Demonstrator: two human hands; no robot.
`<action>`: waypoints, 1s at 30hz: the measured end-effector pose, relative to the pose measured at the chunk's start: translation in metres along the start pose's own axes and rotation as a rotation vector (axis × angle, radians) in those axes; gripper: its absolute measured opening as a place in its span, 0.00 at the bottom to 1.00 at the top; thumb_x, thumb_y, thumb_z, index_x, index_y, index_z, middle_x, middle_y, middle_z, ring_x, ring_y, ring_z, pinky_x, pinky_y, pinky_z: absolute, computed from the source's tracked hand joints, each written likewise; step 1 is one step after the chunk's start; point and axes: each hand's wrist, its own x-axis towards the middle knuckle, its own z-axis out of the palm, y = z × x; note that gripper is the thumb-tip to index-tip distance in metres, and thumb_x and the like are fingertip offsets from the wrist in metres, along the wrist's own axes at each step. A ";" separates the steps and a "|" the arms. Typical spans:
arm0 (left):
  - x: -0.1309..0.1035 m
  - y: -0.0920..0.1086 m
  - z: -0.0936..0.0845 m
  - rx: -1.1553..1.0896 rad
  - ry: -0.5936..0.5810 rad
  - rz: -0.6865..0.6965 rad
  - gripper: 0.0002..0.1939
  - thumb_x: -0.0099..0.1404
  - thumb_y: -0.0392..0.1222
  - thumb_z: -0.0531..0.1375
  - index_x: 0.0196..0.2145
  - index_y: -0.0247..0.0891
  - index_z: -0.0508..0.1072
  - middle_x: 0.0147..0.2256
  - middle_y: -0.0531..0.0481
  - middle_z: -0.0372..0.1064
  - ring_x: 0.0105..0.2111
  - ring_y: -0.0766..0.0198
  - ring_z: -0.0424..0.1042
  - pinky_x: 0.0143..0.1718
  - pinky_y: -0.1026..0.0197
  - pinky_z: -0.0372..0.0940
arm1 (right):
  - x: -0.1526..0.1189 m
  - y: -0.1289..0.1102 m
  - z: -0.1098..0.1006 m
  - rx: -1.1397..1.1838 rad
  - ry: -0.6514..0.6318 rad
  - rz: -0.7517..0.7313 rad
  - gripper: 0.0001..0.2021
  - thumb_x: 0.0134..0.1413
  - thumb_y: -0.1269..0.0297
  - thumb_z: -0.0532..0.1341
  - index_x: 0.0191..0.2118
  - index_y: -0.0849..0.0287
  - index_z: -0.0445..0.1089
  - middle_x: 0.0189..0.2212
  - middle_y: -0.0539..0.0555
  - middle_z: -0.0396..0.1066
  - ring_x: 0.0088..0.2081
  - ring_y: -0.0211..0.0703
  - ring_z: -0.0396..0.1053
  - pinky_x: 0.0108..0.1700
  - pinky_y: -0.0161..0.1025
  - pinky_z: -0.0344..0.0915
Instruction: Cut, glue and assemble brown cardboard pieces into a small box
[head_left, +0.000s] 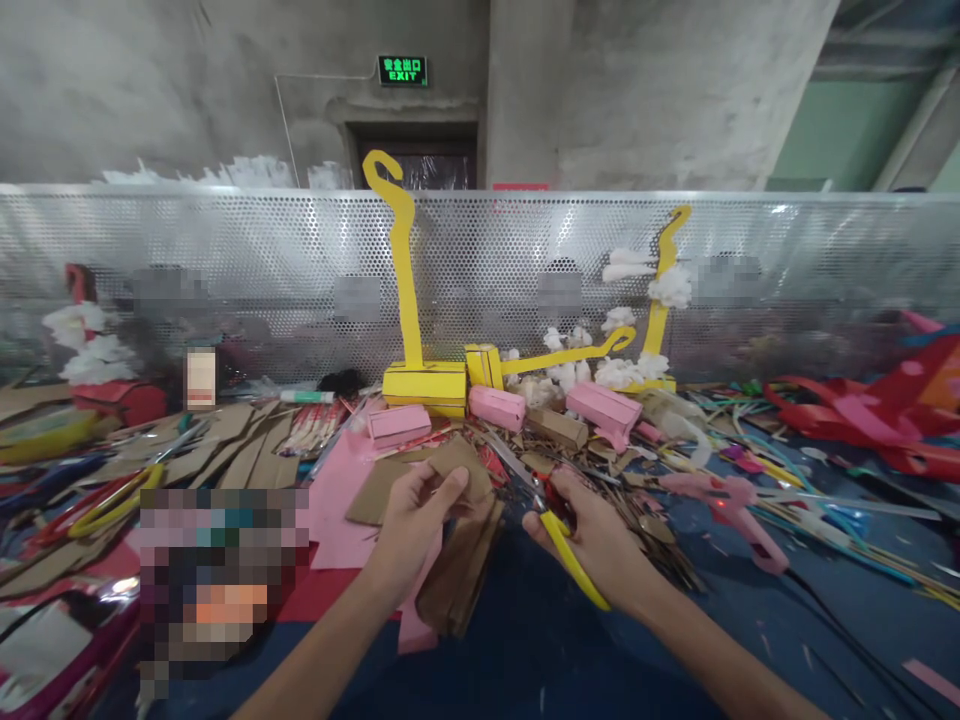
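Note:
My left hand point(431, 495) is closed on a piece of brown cardboard point(463, 462), thumb on top of it. My right hand point(589, 525) grips yellow-handled scissors point(559, 545), whose blades point up and left, close to the cardboard's right side. The blades look slightly parted and no cardboard is visibly between them. Under and below my left hand lies folded brown cardboard point(461, 580), with pink sheets point(337, 500) to its left. Small pink blocks point(399, 426) stand beyond my hands, by a yellow box point(425, 388) with a tall curved yellow strip point(403, 270).
A pink glue gun point(739, 510) with a black cord lies at the right. Cardboard scraps point(652, 520) are scattered beside my right hand. Cardboard strips point(247, 440) and another pair of yellow-handled scissors point(116, 505) lie left. A perforated metal panel point(300, 250) runs along the back.

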 end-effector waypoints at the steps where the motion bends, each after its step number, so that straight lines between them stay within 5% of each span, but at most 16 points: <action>1: 0.000 0.001 0.001 0.016 0.019 0.012 0.16 0.59 0.50 0.70 0.36 0.34 0.77 0.30 0.50 0.75 0.28 0.66 0.72 0.32 0.64 0.70 | 0.000 -0.001 -0.001 -0.003 -0.005 -0.003 0.12 0.58 0.55 0.63 0.33 0.55 0.61 0.28 0.50 0.66 0.29 0.43 0.64 0.32 0.38 0.62; 6: 0.000 0.005 0.002 0.060 0.053 0.041 0.16 0.56 0.48 0.72 0.32 0.34 0.76 0.24 0.54 0.71 0.24 0.69 0.68 0.29 0.66 0.65 | 0.000 -0.013 -0.009 -0.006 -0.065 -0.009 0.11 0.57 0.59 0.64 0.38 0.56 0.62 0.36 0.54 0.68 0.36 0.48 0.67 0.39 0.42 0.65; 15: 0.002 0.006 -0.003 0.069 -0.024 0.093 0.11 0.58 0.43 0.71 0.35 0.36 0.76 0.28 0.52 0.76 0.29 0.65 0.72 0.34 0.64 0.67 | 0.000 -0.015 -0.012 -0.041 -0.029 -0.041 0.14 0.53 0.59 0.68 0.42 0.57 0.65 0.41 0.57 0.70 0.41 0.52 0.70 0.42 0.43 0.66; 30: 0.000 0.004 -0.003 0.088 -0.042 0.071 0.13 0.54 0.42 0.73 0.34 0.36 0.76 0.31 0.50 0.79 0.32 0.61 0.77 0.37 0.62 0.71 | -0.003 -0.020 -0.012 -0.082 -0.128 0.019 0.15 0.53 0.53 0.67 0.32 0.54 0.61 0.26 0.50 0.71 0.27 0.44 0.67 0.29 0.37 0.55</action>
